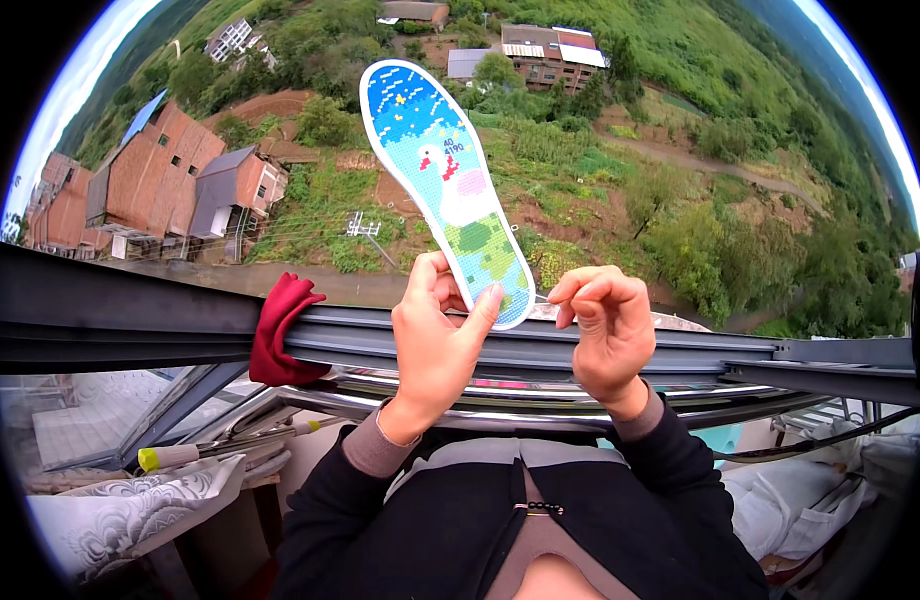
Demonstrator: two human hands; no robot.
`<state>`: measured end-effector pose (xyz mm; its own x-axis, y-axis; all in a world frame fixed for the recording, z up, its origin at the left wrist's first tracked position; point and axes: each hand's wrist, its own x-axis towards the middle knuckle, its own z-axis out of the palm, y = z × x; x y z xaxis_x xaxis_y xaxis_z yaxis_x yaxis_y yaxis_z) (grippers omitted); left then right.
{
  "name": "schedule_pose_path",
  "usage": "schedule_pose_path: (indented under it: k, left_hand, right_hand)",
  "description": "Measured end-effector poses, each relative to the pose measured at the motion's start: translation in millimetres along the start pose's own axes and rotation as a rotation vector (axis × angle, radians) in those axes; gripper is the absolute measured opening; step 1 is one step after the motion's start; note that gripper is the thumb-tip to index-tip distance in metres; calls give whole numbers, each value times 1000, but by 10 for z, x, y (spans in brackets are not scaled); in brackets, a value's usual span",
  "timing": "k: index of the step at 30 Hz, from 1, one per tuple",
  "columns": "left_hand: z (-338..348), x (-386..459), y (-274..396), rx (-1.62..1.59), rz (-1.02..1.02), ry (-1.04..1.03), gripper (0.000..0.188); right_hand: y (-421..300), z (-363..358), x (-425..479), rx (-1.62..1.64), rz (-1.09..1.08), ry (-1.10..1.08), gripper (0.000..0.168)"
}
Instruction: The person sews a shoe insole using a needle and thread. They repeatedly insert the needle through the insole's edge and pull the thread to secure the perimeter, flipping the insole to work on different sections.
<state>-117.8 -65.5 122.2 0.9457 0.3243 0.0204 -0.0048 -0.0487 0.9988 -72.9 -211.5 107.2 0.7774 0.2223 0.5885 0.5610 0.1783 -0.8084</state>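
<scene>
An insole with a white edge and a cross-stitch pattern is held up in front of me, toe end pointing up and slightly left. Its face shows a white swan with a red beak, blue water and green patches, plus a few printed digits. My left hand grips the lower left of it, thumb on the patterned face and fingers behind. Just right of the heel edge, my right hand pinches a thin, pale needle-like piece between thumb and forefinger. Whether that piece touches the insole is too small to tell.
A dark metal window rail runs across below my hands, with a dark red cloth draped over it. Nearer me lies a shiny metal bar. Beyond the window, a slope drops away to brick houses. Patterned fabric lies lower left.
</scene>
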Motion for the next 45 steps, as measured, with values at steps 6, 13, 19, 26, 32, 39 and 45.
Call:
schedule_pose_path:
  k: [6,13,19,26,32,39,45]
  left_hand:
    - [-142,87,-162,103,62,142,28]
    - [-484,254,-431,440,154,356,18]
    - [-742,326,-538,584,185,488,17]
    - [-782,326,-549,557,186,484,17]
    - [-725,318,-523,167,60,390,20]
    - [-337,164,-216,-111,12,221,25]
    - [-163,39,30,-121,42,155,24]
  right_hand:
    - [-38,-287,215,566,649,220,23]
    - [92,-973,238,1195,913,438,16]
    - [105,-1431,167,1048,783,634,15]
    - [176,-1577,86,880,739,750,17]
    - [55,-1259,222,626,726,654,30]
    - [-156,-325,213,171,637,8,25]
    - [-212,101,200,-482,53,-199,11]
